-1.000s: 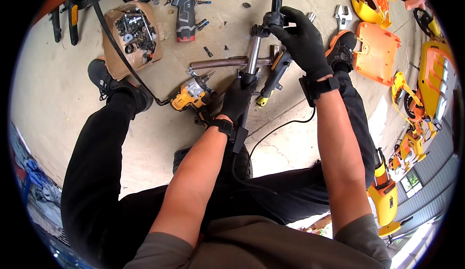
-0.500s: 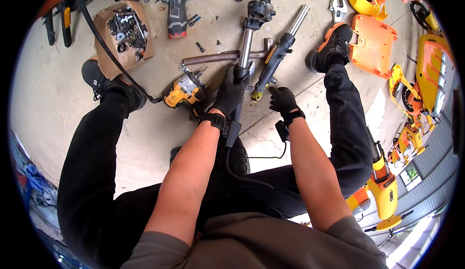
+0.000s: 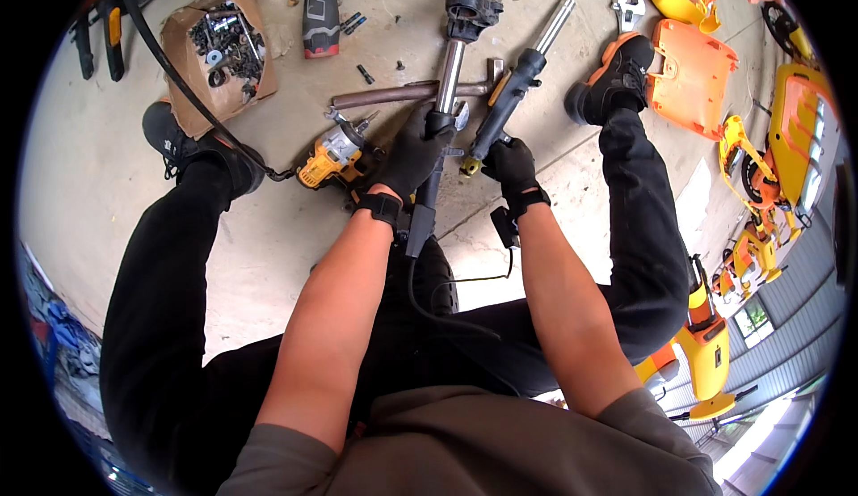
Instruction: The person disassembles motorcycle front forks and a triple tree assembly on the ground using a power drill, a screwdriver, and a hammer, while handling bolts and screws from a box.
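Orange panel (image 3: 693, 80) beside yellow cover (image 3: 670, 9)

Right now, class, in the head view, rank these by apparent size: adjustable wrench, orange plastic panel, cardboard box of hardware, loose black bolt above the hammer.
1. Cardboard box of hardware
2. Orange plastic panel
3. Adjustable wrench, partly hidden
4. Loose black bolt

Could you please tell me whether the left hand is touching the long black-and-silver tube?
Touching: the head view shows the gloved left hand closed around the long black-and-silver tube, just below its silver section.
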The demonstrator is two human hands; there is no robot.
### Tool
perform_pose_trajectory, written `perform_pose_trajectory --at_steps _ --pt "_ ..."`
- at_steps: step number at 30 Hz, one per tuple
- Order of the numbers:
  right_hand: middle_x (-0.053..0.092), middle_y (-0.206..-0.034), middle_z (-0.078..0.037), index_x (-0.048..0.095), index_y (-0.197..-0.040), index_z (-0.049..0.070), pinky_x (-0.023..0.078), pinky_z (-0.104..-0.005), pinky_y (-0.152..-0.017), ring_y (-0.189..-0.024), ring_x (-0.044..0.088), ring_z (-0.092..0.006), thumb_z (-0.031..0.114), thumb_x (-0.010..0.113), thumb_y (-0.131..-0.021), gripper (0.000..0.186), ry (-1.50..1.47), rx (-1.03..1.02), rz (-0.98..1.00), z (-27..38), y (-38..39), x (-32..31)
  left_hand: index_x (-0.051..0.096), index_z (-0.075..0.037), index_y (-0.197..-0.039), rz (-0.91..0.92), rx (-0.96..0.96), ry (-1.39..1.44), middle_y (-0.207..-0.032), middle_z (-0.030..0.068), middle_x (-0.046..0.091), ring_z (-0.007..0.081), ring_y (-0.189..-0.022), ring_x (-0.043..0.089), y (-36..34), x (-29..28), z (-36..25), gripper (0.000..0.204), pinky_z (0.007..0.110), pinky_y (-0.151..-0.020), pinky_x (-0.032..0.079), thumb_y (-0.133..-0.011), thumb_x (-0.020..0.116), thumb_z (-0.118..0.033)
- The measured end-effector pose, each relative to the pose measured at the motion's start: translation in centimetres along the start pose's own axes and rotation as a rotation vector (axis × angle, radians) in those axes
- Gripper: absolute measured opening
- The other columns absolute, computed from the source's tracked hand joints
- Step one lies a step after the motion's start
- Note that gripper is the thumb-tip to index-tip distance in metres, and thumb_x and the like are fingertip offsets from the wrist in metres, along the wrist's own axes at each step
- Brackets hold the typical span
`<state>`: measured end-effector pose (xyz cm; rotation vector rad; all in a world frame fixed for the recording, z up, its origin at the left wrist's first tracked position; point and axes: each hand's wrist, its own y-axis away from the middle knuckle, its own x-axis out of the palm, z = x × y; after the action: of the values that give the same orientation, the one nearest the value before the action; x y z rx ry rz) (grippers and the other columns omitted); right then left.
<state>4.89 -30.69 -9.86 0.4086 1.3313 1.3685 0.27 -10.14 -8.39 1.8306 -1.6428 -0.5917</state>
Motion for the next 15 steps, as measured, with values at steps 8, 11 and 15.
perform_pose_trajectory --at_steps 8,11,15 --pt "0.068 -0.083 -0.012 0.062 -0.109 -0.006 0.058 -0.0321 -0.055 -0.07 0.068 -0.0186 0.019 0.064 -0.085 0.034 0.059 0.025 0.069 0.0 -0.4 -0.4 0.055 -0.002 -0.128 0.06 0.01 0.026 -0.107 0.006 0.063 0.0157 -0.098 0.057 -0.7 -0.2 0.0 0.044 0.031 -0.089 0.046 -0.089 0.066 -0.02" --pt "0.067 -0.085 -0.011 0.06 -0.109 -0.005 0.058 -0.0321 -0.054 -0.07 0.068 -0.0176 0.022 0.065 -0.086 0.036 0.141 0.012 0.139 -0.5 -1.3 -0.3 0.057 -0.002 -0.121 0.067 -0.017 -0.017 -0.098 0.0054 0.061 0.0149 -0.09 0.056 -1.7 -0.1 0.8 0.038 0.031 -0.083 0.047 -0.088 0.065 -0.019" --pt "0.068 -0.087 -0.016 0.056 -0.11 -0.001 0.056 -0.0388 -0.064 -0.075 0.068 -0.0263 0.022 0.066 -0.085 0.035 0.322 -0.091 -0.136 -1.6 -1.4 -0.3 0.057 -0.002 -0.119 0.045 -0.099 -0.004 -0.092 0.0055 0.06 0.0151 -0.084 0.056 -2.4 0.5 0.8 0.039 0.032 -0.077 0.047 -0.087 0.067 -0.022"
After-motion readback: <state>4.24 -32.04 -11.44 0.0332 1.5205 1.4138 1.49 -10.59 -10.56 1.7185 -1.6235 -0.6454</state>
